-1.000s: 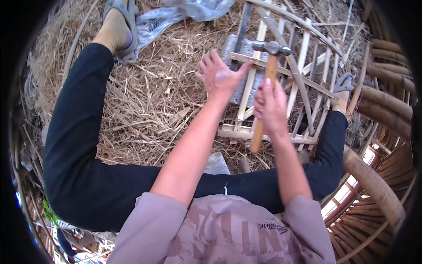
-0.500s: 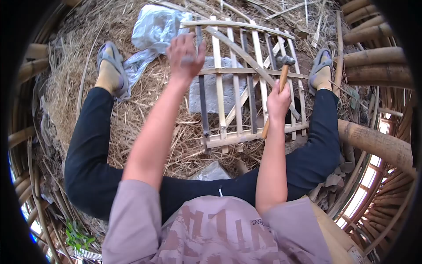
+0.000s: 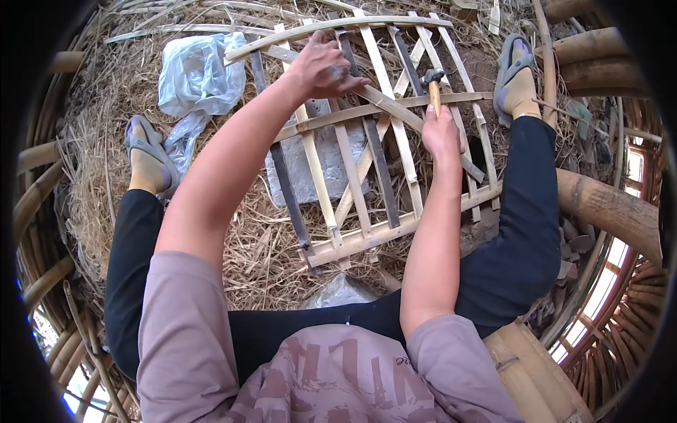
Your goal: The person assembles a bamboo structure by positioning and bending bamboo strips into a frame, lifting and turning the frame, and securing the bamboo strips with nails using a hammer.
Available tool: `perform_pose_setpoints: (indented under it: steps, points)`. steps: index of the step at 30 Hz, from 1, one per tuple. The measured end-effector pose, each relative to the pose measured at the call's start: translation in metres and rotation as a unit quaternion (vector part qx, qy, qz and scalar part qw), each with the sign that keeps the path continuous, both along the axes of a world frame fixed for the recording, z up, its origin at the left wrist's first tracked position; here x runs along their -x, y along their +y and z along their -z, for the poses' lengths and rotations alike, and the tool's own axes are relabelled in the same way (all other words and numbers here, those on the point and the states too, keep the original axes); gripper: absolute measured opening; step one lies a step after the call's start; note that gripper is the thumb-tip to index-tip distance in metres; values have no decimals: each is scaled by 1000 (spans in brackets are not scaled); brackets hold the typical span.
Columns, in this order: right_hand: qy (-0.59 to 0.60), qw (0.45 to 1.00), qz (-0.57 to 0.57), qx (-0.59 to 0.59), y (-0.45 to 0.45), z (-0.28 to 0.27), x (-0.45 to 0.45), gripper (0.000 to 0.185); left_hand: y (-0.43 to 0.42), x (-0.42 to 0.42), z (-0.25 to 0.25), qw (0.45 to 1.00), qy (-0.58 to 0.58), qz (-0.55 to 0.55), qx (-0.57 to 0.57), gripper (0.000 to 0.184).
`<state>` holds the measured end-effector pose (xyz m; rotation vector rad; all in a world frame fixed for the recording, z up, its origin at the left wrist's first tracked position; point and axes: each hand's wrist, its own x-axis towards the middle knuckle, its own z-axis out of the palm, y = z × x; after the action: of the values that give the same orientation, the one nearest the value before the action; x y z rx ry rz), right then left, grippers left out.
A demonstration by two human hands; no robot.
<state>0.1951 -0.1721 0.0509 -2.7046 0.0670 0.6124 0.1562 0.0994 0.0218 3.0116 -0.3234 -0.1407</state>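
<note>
A slatted bamboo frame [image 3: 352, 246] of pale and dark strips lies on the ground between my legs, with a grey block [image 3: 317, 162] under its left part. My left hand [image 3: 326, 69] is over the frame's upper left, fingers bent and at a diagonal strip [image 3: 395, 107]; whether it grips the strip is unclear. In my right hand [image 3: 443, 132] is a hammer [image 3: 434, 84], held by its wooden handle, head pointing away from me over the frame's right side.
A translucent plastic bag [image 3: 201, 74] lies left of the frame on straw [image 3: 247, 243]. Another stone [image 3: 340, 291] sits close to my lap. Thick bamboo poles [image 3: 610, 211] run along the right. My sandalled feet flank the frame.
The view has shifted, and the frame now appears lower and tilted. My left hand has moved from the frame's left edge onto its upper part. The hammer stays in my right hand.
</note>
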Motion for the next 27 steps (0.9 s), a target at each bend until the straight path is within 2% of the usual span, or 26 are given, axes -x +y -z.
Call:
perform_pose_setpoints:
  steps: [3, 6, 11, 14, 18, 19, 20, 23, 24, 27]
  points:
    - [-4, 1000, 24, -5, 2, 1, 1, 44, 1, 2, -2, 999, 43, 21, 3, 69]
    - [-16, 999, 31, -27, 10, -16, 9, 45, 9, 16, -2, 998, -63, 26, 5, 71]
    - [-75, 986, -16, -150, 31, -43, 2, 44, 36, 52, -59, 982, -186, -30, 0, 68]
    - [-65, 982, -54, -170, 63, -72, 3, 43, 53, 72, -105, 983, -167, -59, -42, 70]
    - [-65, 976, -96, -185, 110, -91, 15, 44, 98, 99, -120, 978, -169, -97, -74, 75]
    - [-72, 971, -114, -199, 121, -92, 18, 44, 101, 108, -136, 978, -125, -138, -89, 70]
    - [-80, 964, -133, -215, 133, -91, 19, 44, 109, 117, -142, 973, -136, -158, -94, 70]
    - [-139, 944, -207, -214, 166, -100, 12, 43, 134, 138, -154, 964, -158, -197, -86, 69]
    - [-128, 947, -211, -206, 171, -111, 12, 44, 143, 143, -146, 955, -177, -226, -76, 76]
    - [-126, 950, -200, -206, 183, -154, 12, 40, 144, 145, -146, 937, -112, -319, -83, 82]
